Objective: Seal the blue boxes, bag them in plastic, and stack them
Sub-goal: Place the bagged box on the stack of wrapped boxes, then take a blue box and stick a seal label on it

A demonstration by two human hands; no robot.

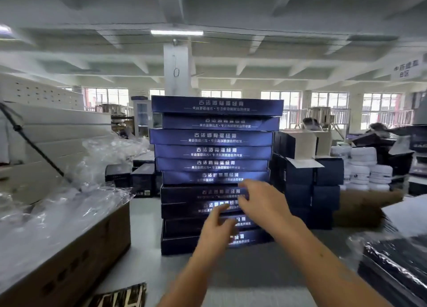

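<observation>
Reaching toward the front of a tall stack of blue boxes (215, 149), both hands are out in front of the person, close together but not touching each other. The left hand (216, 228) is lower, with fingers spread and fairly straight in front of the bottom few boxes. The right hand (263, 202) is a bit higher with fingers loosely bent toward the box edges. Neither hand holds anything. Motion blur hides whether the fingertips actually touch the cardboard.

The stack stands on the grey surface (265, 272), straight ahead, about ten boxes high. The layers are offset and several stick out left or right, so the hands at the lower layers look like they are there to square or steady the pile; that is a guess. The upper boxes look shinier, perhaps bagged, but that cannot be told for sure.

On the left, an open carton (69, 260) is piled with clear plastic bags (57, 202), within easy reach for bagging. Small dark boxes (307, 186) are stacked just right of the pile, and white jars (365, 168) sit further right. At the lower right lie flat dark packs in shiny wrap (397, 267).

Risk: the uneven pile may lean if it is pushed low down.
</observation>
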